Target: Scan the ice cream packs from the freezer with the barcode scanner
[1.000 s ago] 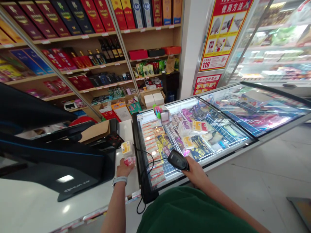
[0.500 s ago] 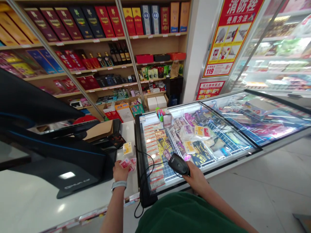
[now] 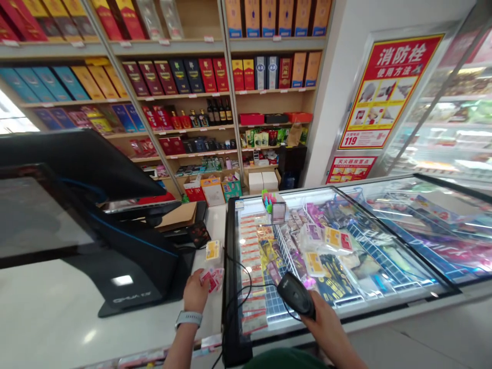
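My right hand (image 3: 325, 323) is wrapped round the handle of a black barcode scanner (image 3: 295, 295), holding it over the glass top of the chest freezer (image 3: 236, 287). A black cable runs from the scanner toward the freezer's left edge. On the narrow strip of counter, the fingers of my left hand (image 3: 196, 292) grip a clear plastic pack with a red-and-white label (image 3: 212, 280). Just beyond it lies a clear pack with a yellow label (image 3: 212, 250). More clear packs with purple, yellow and red labels (image 3: 326, 238) rest on the freezer glass.
A black checkout terminal (image 3: 126, 266) stands on the white counter (image 3: 61, 307) at left. Behind it is an open cardboard box (image 3: 177, 215). A small toy-like colourful item and a phone-sized object (image 3: 279, 212) sit at the freezer's far edge. Shelves of boxed goods (image 3: 188, 77) line the back.
The view has tilted upward, so more upper shelves show and everything sits lower in the picture. Both hands keep hold of the same things, with little visible movement over the counter and freezer.
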A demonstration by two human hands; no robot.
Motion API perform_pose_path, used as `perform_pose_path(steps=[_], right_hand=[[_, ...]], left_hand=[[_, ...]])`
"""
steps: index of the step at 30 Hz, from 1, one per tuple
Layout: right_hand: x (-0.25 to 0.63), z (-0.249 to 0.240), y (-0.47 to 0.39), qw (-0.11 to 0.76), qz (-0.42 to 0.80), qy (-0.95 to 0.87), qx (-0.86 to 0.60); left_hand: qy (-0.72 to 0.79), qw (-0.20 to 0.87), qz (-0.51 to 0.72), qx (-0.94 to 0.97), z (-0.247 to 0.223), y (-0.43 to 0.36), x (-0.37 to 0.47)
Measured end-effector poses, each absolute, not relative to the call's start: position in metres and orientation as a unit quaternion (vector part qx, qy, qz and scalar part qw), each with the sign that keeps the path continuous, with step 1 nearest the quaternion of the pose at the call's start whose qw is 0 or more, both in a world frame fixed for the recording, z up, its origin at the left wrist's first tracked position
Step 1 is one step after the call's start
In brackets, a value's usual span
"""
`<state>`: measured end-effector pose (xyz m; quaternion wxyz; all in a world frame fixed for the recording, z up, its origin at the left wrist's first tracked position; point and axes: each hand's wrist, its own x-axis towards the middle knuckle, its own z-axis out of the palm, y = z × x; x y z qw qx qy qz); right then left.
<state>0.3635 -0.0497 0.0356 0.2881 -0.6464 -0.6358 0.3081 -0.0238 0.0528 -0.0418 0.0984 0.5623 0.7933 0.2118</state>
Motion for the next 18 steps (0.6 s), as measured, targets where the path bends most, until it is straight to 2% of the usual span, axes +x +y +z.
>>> perform_pose_path(steps=[7,12,18], right_hand=[[0.365,0.035,-0.050,0.286,0.305,-0.636,-0.648],[0.368,0.031,-0.049,0.288,0.316,-0.642,-0.636],[0.371,0.027,-0.049,0.285,0.317,-0.651,-0.627]], left_hand=[[0.789,0.105,0.142,0.588,-0.020,0.049,-0.018],[0.770,0.072,0.103,0.626,-0.012,0.048,-0.020],[0.756,0.103,0.094,0.639,-0.002,0.047,-0.019]])
